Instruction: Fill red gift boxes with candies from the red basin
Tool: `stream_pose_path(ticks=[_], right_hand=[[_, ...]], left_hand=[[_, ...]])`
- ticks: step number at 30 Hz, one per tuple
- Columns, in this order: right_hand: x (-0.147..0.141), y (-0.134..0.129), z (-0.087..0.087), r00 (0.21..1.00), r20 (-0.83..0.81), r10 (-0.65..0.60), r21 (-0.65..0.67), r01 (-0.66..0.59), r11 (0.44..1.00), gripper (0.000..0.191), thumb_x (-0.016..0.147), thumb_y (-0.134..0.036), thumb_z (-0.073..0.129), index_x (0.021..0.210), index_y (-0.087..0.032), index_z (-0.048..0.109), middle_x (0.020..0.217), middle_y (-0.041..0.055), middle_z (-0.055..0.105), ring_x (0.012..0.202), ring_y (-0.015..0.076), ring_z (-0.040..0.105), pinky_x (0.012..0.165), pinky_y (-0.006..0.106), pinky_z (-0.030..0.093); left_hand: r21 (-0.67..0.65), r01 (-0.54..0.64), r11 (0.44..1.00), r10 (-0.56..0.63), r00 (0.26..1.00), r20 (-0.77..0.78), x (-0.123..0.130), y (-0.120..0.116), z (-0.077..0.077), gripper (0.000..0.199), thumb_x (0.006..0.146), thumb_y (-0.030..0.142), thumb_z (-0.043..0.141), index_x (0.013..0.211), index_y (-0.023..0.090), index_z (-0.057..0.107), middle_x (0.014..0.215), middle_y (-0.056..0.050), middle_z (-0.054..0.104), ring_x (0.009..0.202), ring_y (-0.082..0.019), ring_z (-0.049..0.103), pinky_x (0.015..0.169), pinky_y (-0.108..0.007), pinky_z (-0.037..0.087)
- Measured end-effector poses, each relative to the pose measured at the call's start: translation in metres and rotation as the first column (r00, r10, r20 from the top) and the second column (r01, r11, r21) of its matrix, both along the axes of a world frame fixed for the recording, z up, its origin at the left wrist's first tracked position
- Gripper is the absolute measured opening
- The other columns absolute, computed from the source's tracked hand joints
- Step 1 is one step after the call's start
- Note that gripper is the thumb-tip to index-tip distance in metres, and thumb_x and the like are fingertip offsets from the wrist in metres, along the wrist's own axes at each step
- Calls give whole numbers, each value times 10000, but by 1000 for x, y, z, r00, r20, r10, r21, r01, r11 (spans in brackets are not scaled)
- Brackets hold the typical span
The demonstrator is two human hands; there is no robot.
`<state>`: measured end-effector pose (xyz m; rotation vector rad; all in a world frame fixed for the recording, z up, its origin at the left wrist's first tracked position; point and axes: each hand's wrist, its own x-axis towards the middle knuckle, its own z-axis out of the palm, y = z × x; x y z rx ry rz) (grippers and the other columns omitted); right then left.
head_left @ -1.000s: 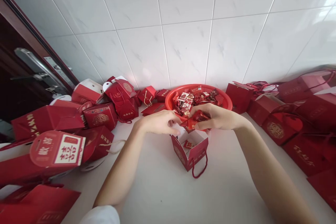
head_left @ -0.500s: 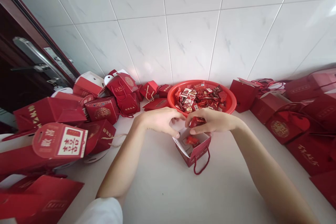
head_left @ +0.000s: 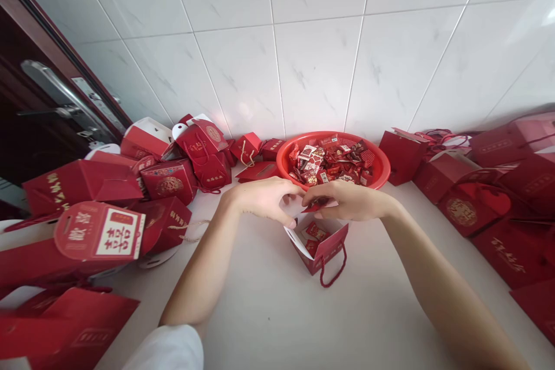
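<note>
Box (head_left: 326,252) sits open on the counter (head_left: 260,283), sweets (head_left: 317,231) inside | right hand (head_left: 353,199) holds red candy (head_left: 319,204) above | left hand (head_left: 265,199) by box's edge, can't tell if gripping

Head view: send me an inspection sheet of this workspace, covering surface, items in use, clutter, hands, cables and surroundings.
Surface: white table, one small dark speck near the front.
Items in use: open red box with wrapped pieces inside and a cord handle at its front; red basket of wrapped pieces behind it.
Clutter: red boxes and bags piled left and right.
Hands: left hand curled by the box, contact unclear; right hand holds a red packet over the box.
Cables: nothing seen.
Surroundings: tiled wall; dark door with metal handle, left.
</note>
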<state>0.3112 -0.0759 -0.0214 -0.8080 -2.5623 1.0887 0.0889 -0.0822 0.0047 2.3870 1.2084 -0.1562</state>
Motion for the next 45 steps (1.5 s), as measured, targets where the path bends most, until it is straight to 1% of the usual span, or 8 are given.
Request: stream_pose_path(ticks=[6,10,18,22,26,33,41,45], right_hand=[[1,-1,-2,1000,7,-21,2,21,1000,303,853,-191,601,1135,-226,708,1167,55,729,999,220,693,807,296,520],[3,-2,-2,997,4,-73,59,73,996,306,851,-162,575,1120,-221,710,1069,59,753,930,215,704,774,297,517],[22,-9,18,986,-52,-156,164,162,973,192,898,-327,576,999,-215,693,950,43,731,857,202,658,745,296,486],[32,-16,24,955,120,-272,202,244,948,215,844,-405,633,954,-224,667,915,45,697,778,204,633,643,290,450],[32,-25,25,856,348,-382,233,315,920,261,773,-417,702,930,-221,632,904,71,667,789,237,622,587,291,419],[31,-32,23,847,407,-343,175,296,939,315,730,-435,725,949,-232,627,960,88,650,790,240,630,524,280,431],[36,-30,32,934,338,-112,-3,121,993,358,737,-484,744,961,-229,629,937,54,695,887,244,657,663,292,466],[24,-29,24,906,355,-229,95,209,973,299,744,-403,746,887,-224,554,899,46,674,830,228,636,613,280,428]], left_hand=[[-3,7,1000,-7,1000,18,0,0,-1,495,720,370,755,1190,244,663,1130,-21,691,1038,-222,627,766,-232,436],[-3,-17,1000,17,1000,13,-1,-1,-1,588,711,379,767,1265,236,633,1182,-41,684,1062,-231,625,772,-234,442],[31,-5,1000,2,996,94,-7,0,-3,658,704,364,769,1339,328,603,1319,-14,641,1149,-249,595,838,-246,448],[41,-48,998,48,999,12,-6,-2,-2,659,681,427,779,1307,286,631,1308,-41,636,1146,-264,589,839,-261,448],[49,-67,997,71,992,-99,0,-11,1,596,675,508,770,1194,224,692,1164,-56,667,1057,-262,609,760,-262,440],[40,64,997,-64,998,-14,3,-30,8,395,703,476,791,1005,225,746,963,-25,681,837,-191,634,640,-238,398],[-75,298,952,-282,944,172,20,-34,3,463,747,490,789,1129,241,708,966,-26,714,842,-187,640,682,-239,428],[-134,334,933,-325,942,80,26,-30,-2,291,791,418,751,1001,219,718,921,-20,730,792,-180,639,629,-248,413]])
